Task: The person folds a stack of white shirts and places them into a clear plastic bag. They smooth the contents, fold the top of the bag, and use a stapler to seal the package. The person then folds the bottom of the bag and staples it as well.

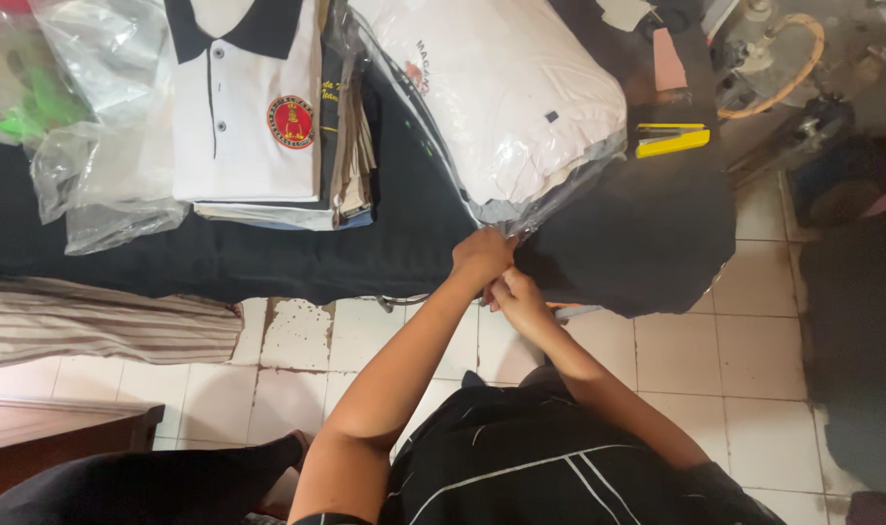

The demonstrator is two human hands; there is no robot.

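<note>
My left hand [482, 258] and my right hand [519, 299] are together at the front edge of a table covered in black cloth [268, 253]. Both pinch the open end of a clear plastic bag [550, 199] that holds a folded white garment [501, 87]. The left hand grips the bag's edge from above; the right hand, just below and to the right, holds the same edge, fingers curled. The bag lies slanted on the table, running up and away from my hands.
A stack of folded white polo shirts with black collars [244, 107] lies to the left, next to loose clear plastic bags [103, 117]. A yellow stapler [672, 139] rests at the right. Striped fabric [93, 321] hangs at the left, over a tiled floor [735, 369].
</note>
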